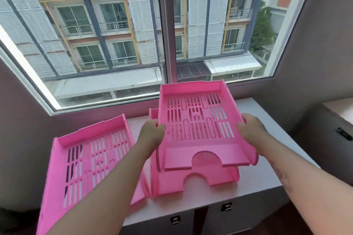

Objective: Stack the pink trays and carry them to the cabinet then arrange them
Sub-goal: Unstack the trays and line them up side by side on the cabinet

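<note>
I hold a pink slotted tray in the air, tilted up toward the window. My left hand grips its left wall and my right hand grips its right wall. Directly under it a second pink tray rests on the white cabinet top, mostly hidden by the held one. A third pink tray lies to the left, overhanging the cabinet's left end, partly covered by my left forearm.
A large window rises right behind the cabinet, with a grey wall at the right. Dark latches sit on the cabinet front below. Another low unit with a black latch stands at the far right.
</note>
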